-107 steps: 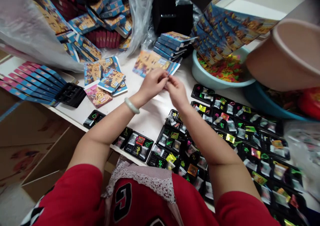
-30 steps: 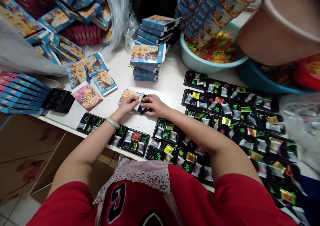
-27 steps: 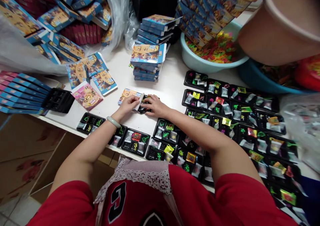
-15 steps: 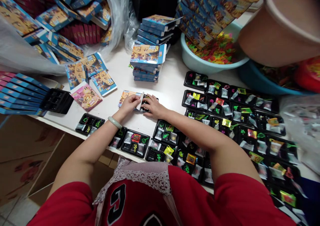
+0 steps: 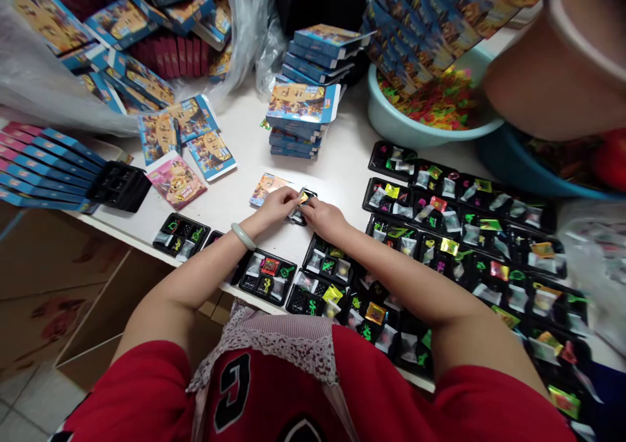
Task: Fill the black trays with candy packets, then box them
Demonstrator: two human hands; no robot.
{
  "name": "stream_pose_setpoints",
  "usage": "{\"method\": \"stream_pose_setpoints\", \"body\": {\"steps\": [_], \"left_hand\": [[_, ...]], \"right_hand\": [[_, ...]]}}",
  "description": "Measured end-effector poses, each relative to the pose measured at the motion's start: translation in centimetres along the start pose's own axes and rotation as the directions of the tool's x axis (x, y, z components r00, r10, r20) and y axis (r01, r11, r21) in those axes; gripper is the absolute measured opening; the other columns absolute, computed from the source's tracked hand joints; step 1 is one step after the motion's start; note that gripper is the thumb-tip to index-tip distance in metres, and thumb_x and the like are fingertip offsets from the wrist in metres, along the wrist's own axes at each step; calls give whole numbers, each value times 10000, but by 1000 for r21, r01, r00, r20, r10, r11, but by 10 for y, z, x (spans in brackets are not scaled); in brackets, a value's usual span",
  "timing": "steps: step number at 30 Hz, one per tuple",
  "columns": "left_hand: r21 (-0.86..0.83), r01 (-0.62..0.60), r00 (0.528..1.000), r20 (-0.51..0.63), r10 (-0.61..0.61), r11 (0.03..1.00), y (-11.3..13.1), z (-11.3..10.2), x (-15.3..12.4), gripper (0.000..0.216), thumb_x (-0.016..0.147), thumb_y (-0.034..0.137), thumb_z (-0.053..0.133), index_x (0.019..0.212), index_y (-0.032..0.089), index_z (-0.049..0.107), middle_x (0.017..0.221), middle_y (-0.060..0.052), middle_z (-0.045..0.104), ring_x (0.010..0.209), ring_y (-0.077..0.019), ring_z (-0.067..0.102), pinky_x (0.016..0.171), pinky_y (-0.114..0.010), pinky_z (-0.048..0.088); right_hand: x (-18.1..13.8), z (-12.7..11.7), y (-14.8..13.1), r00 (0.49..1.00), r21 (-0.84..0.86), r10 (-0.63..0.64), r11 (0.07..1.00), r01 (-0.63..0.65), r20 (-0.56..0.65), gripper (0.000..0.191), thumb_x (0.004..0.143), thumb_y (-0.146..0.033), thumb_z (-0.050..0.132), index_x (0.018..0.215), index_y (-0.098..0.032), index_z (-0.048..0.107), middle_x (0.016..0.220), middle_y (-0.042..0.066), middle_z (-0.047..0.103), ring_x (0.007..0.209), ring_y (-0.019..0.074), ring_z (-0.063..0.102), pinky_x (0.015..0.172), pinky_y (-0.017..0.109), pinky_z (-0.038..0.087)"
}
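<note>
My left hand (image 5: 277, 203) pinches the open end of a small printed box (image 5: 267, 187) lying flat on the white table (image 5: 235, 197). My right hand (image 5: 323, 214) grips a black tray of small packets (image 5: 302, 206) and holds it at the box's mouth, partly inside. A pale bangle circles my left wrist. Both hands meet at the middle of the table, just beyond the rows of filled black trays (image 5: 440, 233).
A stack of blue printed boxes (image 5: 300, 117) stands behind my hands. Loose boxes (image 5: 186, 139) and flat cartons (image 5: 46, 168) lie at the left beside an empty black tray (image 5: 120, 186). A pale blue basin of coloured pieces (image 5: 430, 106) and a brown tub (image 5: 562, 64) sit at the right.
Earlier my hands held a box up in the air; it now lies on the table. Over the last second the tray has slid a little further into the box.
</note>
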State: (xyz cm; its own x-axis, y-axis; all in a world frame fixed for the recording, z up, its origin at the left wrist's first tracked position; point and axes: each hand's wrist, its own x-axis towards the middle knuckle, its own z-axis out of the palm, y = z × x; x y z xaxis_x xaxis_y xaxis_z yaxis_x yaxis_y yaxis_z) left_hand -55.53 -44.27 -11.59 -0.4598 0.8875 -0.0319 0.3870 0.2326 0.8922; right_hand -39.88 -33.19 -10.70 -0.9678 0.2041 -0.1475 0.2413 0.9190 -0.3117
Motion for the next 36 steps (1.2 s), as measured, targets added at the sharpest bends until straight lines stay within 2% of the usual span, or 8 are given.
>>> {"method": "stream_pose_setpoints", "body": {"steps": [6,14,19,22,25,29,34,36], "left_hand": [[-89,28,999,-28,-30,996,-4,3,1,161,795,337,638,711,204,604,816,-42,703,796,-200,621,791,-327,510],[-97,65,997,-46,-69,993,-6,3,0,145,781,310,661,703,203,602,835,-44,710,829,-206,647,834,-342,523],[-127,37,997,-63,-45,991,-6,6,-5,150,788,327,665,716,206,612,875,-50,728,859,-205,657,841,-336,528],[-126,38,995,-91,-50,991,-5,10,-7,137,804,310,645,719,208,612,851,-44,714,835,-199,649,826,-334,527],[-111,53,993,-103,-64,992,-1,15,-8,139,803,285,658,703,207,601,833,-37,704,819,-196,641,811,-331,526],[-126,67,995,-65,-75,990,4,18,-6,171,808,311,707,709,201,621,798,-25,701,796,-192,642,810,-330,530],[-141,70,991,-101,-85,988,10,16,-11,125,804,215,671,701,200,601,897,-47,740,875,-205,683,865,-350,552],[-97,3,991,-131,-16,995,18,13,-21,121,823,188,643,711,205,600,962,-65,753,953,-222,697,920,-377,553]], "right_hand": [[3,-2,2,995,159,-16,987,31,-94,287,1016,-164,516,1221,-186,716,1182,113,699,1043,228,661,870,315,519],[-2,-5,-17,996,-146,-94,985,95,13,342,1005,-112,460,1228,-134,718,1099,204,731,1048,309,648,893,421,487],[1,-1,-10,999,170,26,985,-21,-26,226,985,-160,557,1156,-179,704,1139,134,725,1032,253,677,890,373,511],[0,8,-2,967,460,250,865,-200,-49,326,913,-137,641,1235,-178,619,1140,96,726,972,205,695,861,338,531],[5,15,-2,932,625,361,721,-300,31,260,859,-107,662,1098,-183,595,902,26,727,806,180,689,794,326,541],[17,18,-6,911,731,409,606,-315,54,211,805,-112,671,906,-230,529,695,-53,648,696,174,667,766,338,558],[21,25,-11,874,919,463,260,-296,150,271,798,-117,639,1022,-236,544,631,-100,620,630,144,681,712,312,601],[20,26,-16,893,942,429,224,-250,135,222,818,-129,603,1016,-229,596,661,-69,655,639,145,688,723,323,619]]}}
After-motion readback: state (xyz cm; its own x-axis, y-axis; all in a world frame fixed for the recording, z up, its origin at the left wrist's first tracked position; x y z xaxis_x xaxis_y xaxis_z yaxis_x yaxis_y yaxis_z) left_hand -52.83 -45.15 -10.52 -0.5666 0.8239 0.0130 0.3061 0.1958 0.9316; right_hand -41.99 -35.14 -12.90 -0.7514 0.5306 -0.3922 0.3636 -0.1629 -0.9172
